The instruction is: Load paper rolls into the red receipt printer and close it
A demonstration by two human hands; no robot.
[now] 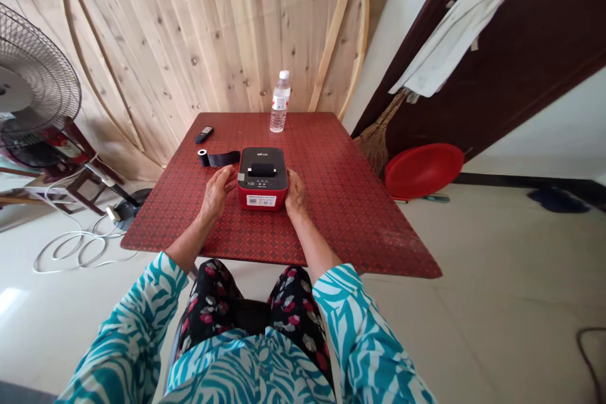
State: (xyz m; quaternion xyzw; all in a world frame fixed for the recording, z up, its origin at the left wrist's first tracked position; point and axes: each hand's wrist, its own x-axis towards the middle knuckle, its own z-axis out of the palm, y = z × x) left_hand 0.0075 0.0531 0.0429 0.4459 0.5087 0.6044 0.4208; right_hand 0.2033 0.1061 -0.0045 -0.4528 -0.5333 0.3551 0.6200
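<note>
teal sleeves (pixel 127 322); ahead, red-black box (pixel 262 183) between half-open right hand (pixel 295 194), against its side, and half-open left hand (pixel 218 191), contact unclear.

Head view: from above the wearer's lap (pixel 211 303), the camera faced forward and down at the nearby table (pixel 343 208) and red-and-black device (pixel 262 181).

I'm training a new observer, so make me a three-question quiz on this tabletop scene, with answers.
1. True or false: the white-capped clear plastic bottle stands upright on the red, dark-patterned table.
2. Fill in: the flat black strip lies on the person's ____ side of the boxy red-and-black device.
3. Where are the person's bare left hand and right hand, relative to the device?

Key: 1. True. 2. left. 3. At opposite sides of it.
</note>
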